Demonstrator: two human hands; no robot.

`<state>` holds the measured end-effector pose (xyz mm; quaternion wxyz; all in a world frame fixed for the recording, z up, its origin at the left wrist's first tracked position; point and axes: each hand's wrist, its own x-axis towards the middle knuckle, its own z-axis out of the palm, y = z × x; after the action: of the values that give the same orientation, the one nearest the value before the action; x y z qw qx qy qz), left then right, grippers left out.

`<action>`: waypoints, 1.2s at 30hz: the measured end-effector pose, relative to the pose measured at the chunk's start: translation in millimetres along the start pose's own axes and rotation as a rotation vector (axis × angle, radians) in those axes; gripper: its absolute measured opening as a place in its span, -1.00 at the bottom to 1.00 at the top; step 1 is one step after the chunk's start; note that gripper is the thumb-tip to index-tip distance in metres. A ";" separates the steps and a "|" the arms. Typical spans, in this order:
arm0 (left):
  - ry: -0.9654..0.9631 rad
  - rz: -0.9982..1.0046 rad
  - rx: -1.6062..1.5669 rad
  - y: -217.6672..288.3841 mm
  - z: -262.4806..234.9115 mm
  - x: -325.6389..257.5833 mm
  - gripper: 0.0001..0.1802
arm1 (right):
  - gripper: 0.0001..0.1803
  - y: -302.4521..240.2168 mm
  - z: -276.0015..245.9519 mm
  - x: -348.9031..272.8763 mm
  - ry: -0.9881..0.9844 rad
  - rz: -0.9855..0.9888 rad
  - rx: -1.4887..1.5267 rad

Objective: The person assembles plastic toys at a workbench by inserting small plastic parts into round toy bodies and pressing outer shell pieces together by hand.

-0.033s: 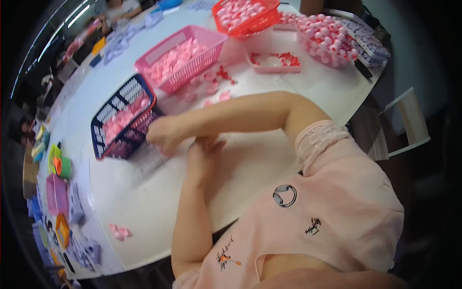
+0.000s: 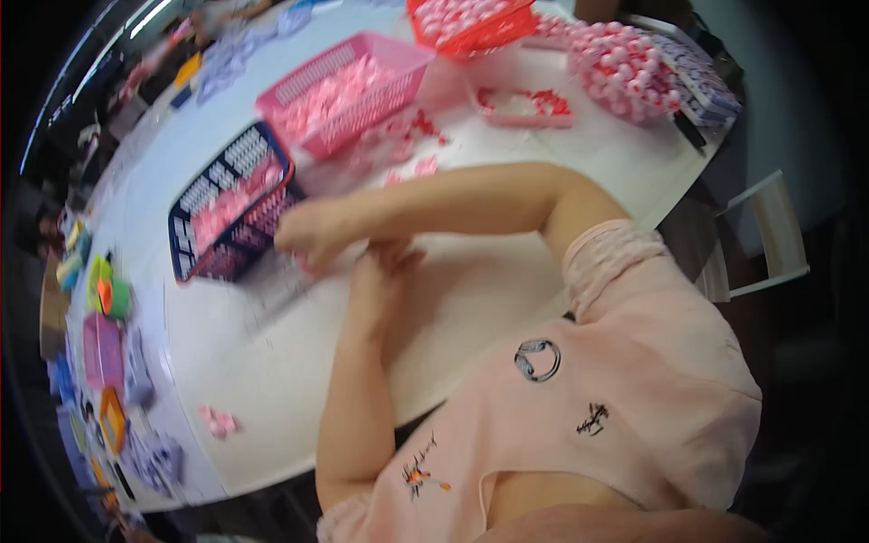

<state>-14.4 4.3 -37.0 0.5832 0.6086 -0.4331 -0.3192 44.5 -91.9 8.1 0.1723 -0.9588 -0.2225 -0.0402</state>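
Note:
My right hand point(image 2: 312, 233) reaches across to the left, beside a dark blue basket point(image 2: 176, 244) of pink plastic pieces point(image 2: 231, 204). Its fingers are curled and point down; a bit of pink shows below them, too blurred to make out. Just right of it, my left hand point(image 2: 394, 256) is low over the table, partly covered by my right forearm. The left fingers are mostly hidden, and what they hold, if anything, does not show. Behind my right forearm lie loose pink pieces point(image 2: 425, 166) and small red pieces point(image 2: 423, 121).
A pink basket point(image 2: 348, 120) of pink pieces stands behind the blue one. Farther right are a red basket point(image 2: 480, 42), a shallow tray point(image 2: 525, 120) with red bits and a tub of pink-and-white balls point(image 2: 625, 72). Some pink pieces point(image 2: 218, 422) lie near the front left edge.
The whole view has shifted slightly, with the table and baskets sitting a little higher in the picture. My hands keep nearly the same pose beside the blue basket.

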 end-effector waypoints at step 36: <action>0.214 -0.362 -0.910 23.0 -15.1 11.8 -0.59 | -0.71 159.3 -212.2 -250.9 -0.006 1.234 -1.061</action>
<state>0.5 1.5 -11.3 0.7659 0.3873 -0.0752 -0.5077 -110.7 -403.5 118.6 -0.3144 -0.8629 0.3941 -0.0354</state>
